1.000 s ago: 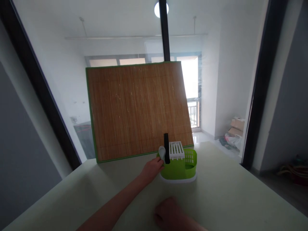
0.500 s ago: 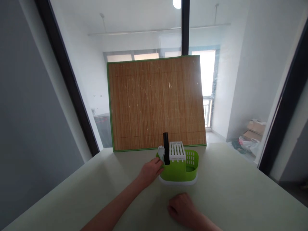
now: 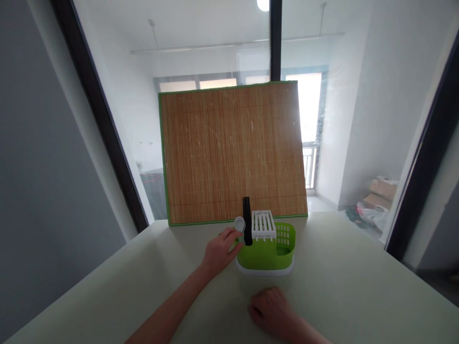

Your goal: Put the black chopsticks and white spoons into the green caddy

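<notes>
Spoons point(image 3: 239, 224) stand bowls up at the left end of a green caddy point(image 3: 256, 257), beside a black handle point(image 3: 246, 217); loading appears well along, the left hand point(image 3: 219, 251) not yet clear. Its grip cannot be told; the right hand point(image 3: 271, 306) rests curled closed on the surface point(image 3: 340, 272).

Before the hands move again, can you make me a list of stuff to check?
1. Left hand at the spoons: ok, fingers right by them.
2. Firm grip on the spoons: cannot tell, fingers hide it.
3. Room just right of the spoons: not ok, the black object is close beside them.
4. Green basket upright: ok.
5. Right hand apart from the basket: ok, curled in front.
</notes>
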A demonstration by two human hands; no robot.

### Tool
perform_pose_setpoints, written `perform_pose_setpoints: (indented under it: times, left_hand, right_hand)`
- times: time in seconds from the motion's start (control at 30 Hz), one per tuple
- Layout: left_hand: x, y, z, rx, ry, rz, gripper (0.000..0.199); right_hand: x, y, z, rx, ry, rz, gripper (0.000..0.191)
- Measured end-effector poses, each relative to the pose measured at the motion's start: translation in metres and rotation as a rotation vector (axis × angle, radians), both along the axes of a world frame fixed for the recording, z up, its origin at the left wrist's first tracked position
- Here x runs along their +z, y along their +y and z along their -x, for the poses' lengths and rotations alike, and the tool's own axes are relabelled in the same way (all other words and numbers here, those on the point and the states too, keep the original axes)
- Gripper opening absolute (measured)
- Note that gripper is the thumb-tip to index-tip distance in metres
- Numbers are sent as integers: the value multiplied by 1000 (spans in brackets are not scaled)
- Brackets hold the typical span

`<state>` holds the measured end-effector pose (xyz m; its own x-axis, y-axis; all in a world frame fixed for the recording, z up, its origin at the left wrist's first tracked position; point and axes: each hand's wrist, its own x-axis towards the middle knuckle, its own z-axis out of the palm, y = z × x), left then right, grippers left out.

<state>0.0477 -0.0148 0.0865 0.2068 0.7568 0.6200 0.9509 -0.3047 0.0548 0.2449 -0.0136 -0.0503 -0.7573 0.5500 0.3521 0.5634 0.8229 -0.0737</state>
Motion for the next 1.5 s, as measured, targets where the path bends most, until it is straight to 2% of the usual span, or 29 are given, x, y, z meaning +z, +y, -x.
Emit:
perform_pose_setpoints:
  times: [0.1,0.23,0.37,0.47,0.6,0.8,0.93,1.1,1.2,1.27,1.33,1.5]
  left_hand:
    - [15,9,-2,130,-73,-51,36]
    - [31,33,-7,273,-49,41,53]
    - [35,55,-13,339,27,181,58]
    - [32,63,-16,369,77,242,50]
    - [27,66,-16,340,97,238,38]
    - [24,65,-13,291,20,232,28]
    - [18,67,-10,192,-111,185,25]
    - [7,73,-3,166,-290,277,27]
    - [7,74,-2,152,-351,215,28]
    - [16,72,-2,177,-410,114,30]
    - [34,67,-1,198,-465,-7,32]
    - [100,39,26,277,-421,-271,39]
  right_hand:
    - [1,0,0,-5,-4,8,18]
    - [5,1,1,-11,-17,6,17]
    - [6,0,2,-25,-29,2,16]
    - [5,1,3,-28,-29,2,16]
    - [2,1,4,-28,-22,9,17]
    - [7,-1,1,-24,-4,20,16]
    - [11,-1,1,-18,-1,26,16]
    - [9,1,2,-8,0,30,16]
    - [7,2,1,-7,0,31,17]
    - [4,3,1,-6,-2,30,17]
    - [2,4,1,-8,-3,30,18]
    - [-3,6,0,-18,0,36,17]
